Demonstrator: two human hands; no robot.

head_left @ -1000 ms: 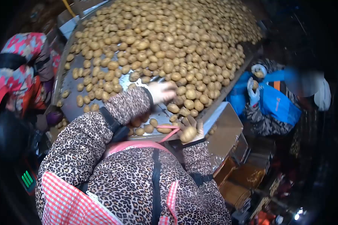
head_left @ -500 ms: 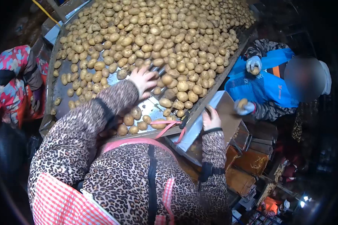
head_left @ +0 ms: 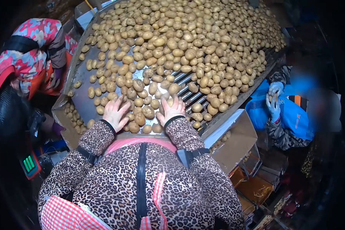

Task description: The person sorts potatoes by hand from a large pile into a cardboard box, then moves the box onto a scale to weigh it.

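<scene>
My left hand [head_left: 117, 114] lies open at the near edge of a metal sorting table [head_left: 79, 106], its fingers spread against a few potatoes. To its right, my right hand [head_left: 171, 111] is also open, fingertips apart and touching potatoes by the slatted grate [head_left: 183, 91]. Between the two hands sits a small group of loose potatoes [head_left: 148, 112]. A large heap of potatoes [head_left: 188, 34] covers the far part of the table. Whether a potato lies under my right palm is hidden.
Cardboard boxes with potatoes stand below the table, one at the left corner [head_left: 67, 132] and one at the right [head_left: 237, 151]. A co-worker in a blue vest [head_left: 291, 119] holds something small at the right. Another person in a patterned pink jacket [head_left: 38, 34] is at the left.
My right hand has left the box edge and moved onto the table. My left hand has drawn back toward me and left. Potatoes now lie gathered between the hands. The view has shifted.
</scene>
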